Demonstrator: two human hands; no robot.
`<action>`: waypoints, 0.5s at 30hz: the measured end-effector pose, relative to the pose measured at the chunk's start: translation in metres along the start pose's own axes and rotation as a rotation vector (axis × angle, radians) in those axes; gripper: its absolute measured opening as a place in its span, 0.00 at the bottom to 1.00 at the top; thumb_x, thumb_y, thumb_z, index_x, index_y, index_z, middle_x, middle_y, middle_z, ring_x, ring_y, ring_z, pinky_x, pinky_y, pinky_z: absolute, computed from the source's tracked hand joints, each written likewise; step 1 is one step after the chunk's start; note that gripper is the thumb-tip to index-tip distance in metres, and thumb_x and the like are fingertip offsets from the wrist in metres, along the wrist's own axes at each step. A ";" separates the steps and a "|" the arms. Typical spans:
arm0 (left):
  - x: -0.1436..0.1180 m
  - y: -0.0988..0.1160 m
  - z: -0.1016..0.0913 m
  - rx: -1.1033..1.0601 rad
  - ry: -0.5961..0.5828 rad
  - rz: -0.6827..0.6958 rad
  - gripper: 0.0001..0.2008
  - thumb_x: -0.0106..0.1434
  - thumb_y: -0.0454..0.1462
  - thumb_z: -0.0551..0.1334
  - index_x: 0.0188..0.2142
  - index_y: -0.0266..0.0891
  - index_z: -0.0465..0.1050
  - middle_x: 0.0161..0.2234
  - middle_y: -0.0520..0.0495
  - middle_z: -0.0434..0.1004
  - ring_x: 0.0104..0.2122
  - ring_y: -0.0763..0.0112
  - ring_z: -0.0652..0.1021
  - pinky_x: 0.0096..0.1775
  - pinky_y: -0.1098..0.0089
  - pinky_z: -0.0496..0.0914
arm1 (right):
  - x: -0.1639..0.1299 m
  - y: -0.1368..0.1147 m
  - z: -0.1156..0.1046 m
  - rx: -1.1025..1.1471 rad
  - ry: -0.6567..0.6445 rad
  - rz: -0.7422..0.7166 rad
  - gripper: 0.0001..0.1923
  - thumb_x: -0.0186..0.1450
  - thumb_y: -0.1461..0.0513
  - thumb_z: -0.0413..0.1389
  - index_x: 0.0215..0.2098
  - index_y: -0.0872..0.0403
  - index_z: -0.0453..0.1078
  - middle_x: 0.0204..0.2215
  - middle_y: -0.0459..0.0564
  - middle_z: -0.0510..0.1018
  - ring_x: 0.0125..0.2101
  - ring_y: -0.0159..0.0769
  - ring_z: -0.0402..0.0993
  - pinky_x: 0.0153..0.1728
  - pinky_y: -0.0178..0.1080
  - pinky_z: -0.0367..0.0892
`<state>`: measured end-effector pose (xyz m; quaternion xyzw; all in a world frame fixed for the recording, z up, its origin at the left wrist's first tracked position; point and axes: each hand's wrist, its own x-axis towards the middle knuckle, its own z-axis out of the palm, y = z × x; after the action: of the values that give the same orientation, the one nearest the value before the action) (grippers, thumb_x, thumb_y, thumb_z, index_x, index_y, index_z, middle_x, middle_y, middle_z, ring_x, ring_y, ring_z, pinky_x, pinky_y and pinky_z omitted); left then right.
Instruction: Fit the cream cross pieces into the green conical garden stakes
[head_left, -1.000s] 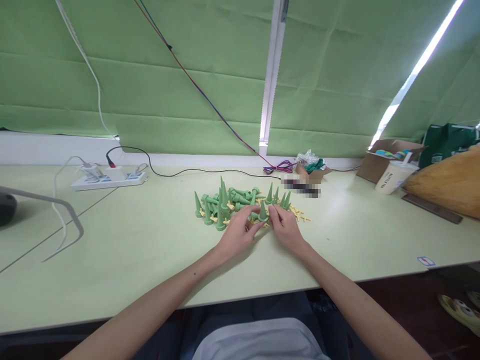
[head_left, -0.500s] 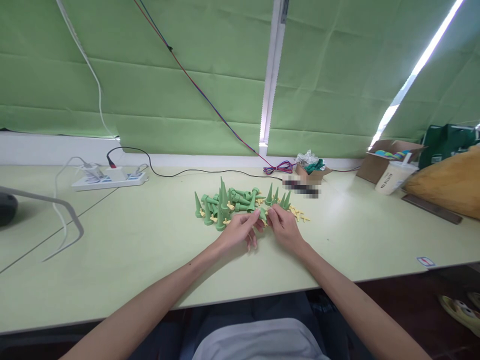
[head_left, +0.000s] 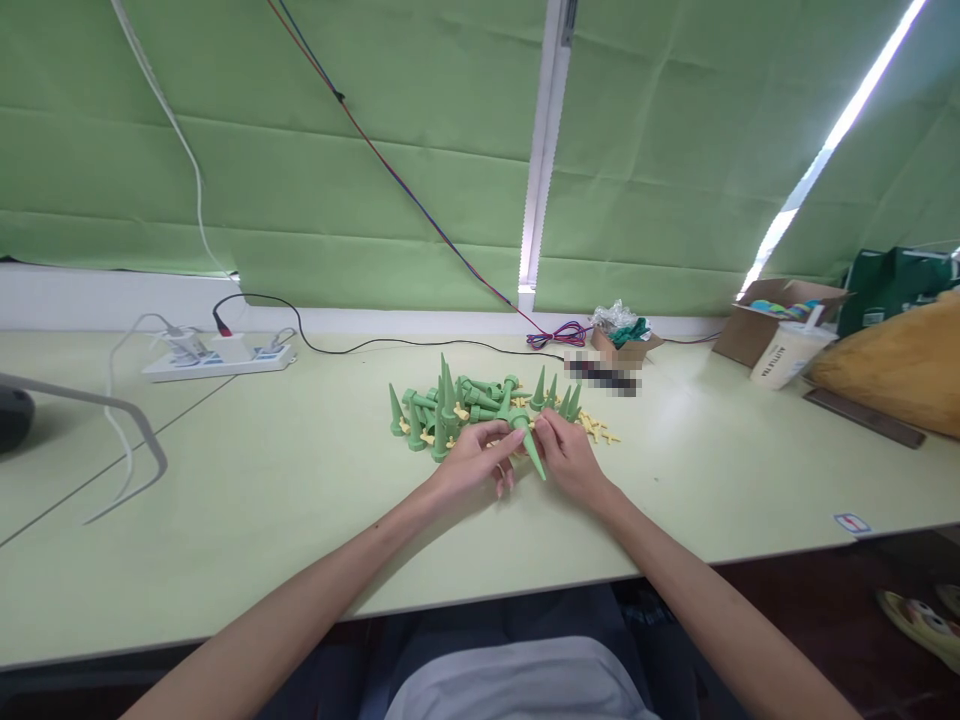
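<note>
A green plastic plant watering spike (head_left: 534,455) is in my left hand (head_left: 474,458), held between thumb and fingers with its point slanting down toward me. My right hand (head_left: 571,460) pinches at the spike's collar, where a bit of yellow shows; its fingers mostly hide that small yellow valve piece (head_left: 533,424). Behind my hands lies a heap of green spikes (head_left: 480,388). Several spikes stand point-up at the left (head_left: 441,435), some with yellow pieces on them, and several more stand at the right (head_left: 539,388). Loose yellow valve pieces (head_left: 602,430) are scattered beyond my right hand.
A white power strip (head_left: 217,362) sits at the back left, its black cable running along the wall. At the back are a small box (head_left: 626,352) and coiled wires (head_left: 559,336). A drink cup (head_left: 791,355) and an open carton (head_left: 739,335) stand right.
The spike in my left hand has turned, so its point now slants down toward me and its collar faces away. Both hands stay in nearly the same place.
</note>
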<state>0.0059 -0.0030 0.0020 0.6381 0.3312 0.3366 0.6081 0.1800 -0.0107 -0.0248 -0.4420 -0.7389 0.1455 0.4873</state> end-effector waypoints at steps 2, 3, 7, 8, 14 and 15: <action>0.000 0.001 -0.001 0.010 0.010 0.008 0.19 0.58 0.52 0.64 0.31 0.37 0.67 0.20 0.52 0.69 0.18 0.73 0.73 0.19 0.72 0.67 | 0.000 0.000 0.000 0.005 -0.008 0.004 0.20 0.73 0.54 0.41 0.25 0.51 0.56 0.18 0.41 0.64 0.19 0.30 0.60 0.25 0.34 0.56; -0.001 0.002 -0.001 0.015 0.014 0.010 0.19 0.58 0.52 0.64 0.31 0.37 0.67 0.20 0.52 0.69 0.18 0.74 0.73 0.19 0.72 0.67 | 0.000 0.000 0.000 0.008 -0.011 0.007 0.20 0.73 0.54 0.41 0.25 0.51 0.56 0.18 0.41 0.64 0.19 0.30 0.60 0.25 0.34 0.57; -0.001 0.002 -0.001 0.052 0.025 0.012 0.19 0.58 0.51 0.64 0.32 0.37 0.66 0.19 0.53 0.69 0.16 0.76 0.71 0.19 0.73 0.65 | -0.001 0.001 0.000 0.012 -0.016 0.009 0.20 0.73 0.55 0.41 0.24 0.51 0.56 0.17 0.41 0.64 0.18 0.30 0.61 0.24 0.34 0.57; -0.001 0.002 -0.001 0.065 0.025 0.011 0.19 0.58 0.51 0.64 0.32 0.37 0.65 0.18 0.54 0.69 0.15 0.76 0.71 0.19 0.73 0.65 | -0.001 0.002 0.000 0.010 -0.017 0.008 0.20 0.73 0.55 0.41 0.24 0.51 0.56 0.17 0.41 0.64 0.18 0.30 0.61 0.24 0.34 0.56; -0.001 -0.001 -0.001 0.154 0.041 0.058 0.18 0.58 0.51 0.63 0.33 0.39 0.64 0.18 0.55 0.67 0.15 0.76 0.70 0.18 0.74 0.63 | 0.000 0.002 0.000 -0.011 -0.019 0.014 0.21 0.73 0.54 0.40 0.23 0.52 0.56 0.16 0.42 0.64 0.18 0.30 0.60 0.24 0.35 0.56; -0.001 -0.002 -0.001 0.178 0.045 0.067 0.18 0.59 0.50 0.63 0.32 0.39 0.64 0.17 0.55 0.67 0.15 0.75 0.70 0.19 0.74 0.63 | 0.000 0.002 0.000 -0.014 -0.018 0.015 0.21 0.73 0.54 0.40 0.23 0.52 0.57 0.16 0.42 0.64 0.18 0.30 0.60 0.24 0.35 0.56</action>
<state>0.0045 -0.0038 -0.0001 0.6924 0.3520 0.3402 0.5300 0.1809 -0.0099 -0.0265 -0.4496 -0.7410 0.1478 0.4763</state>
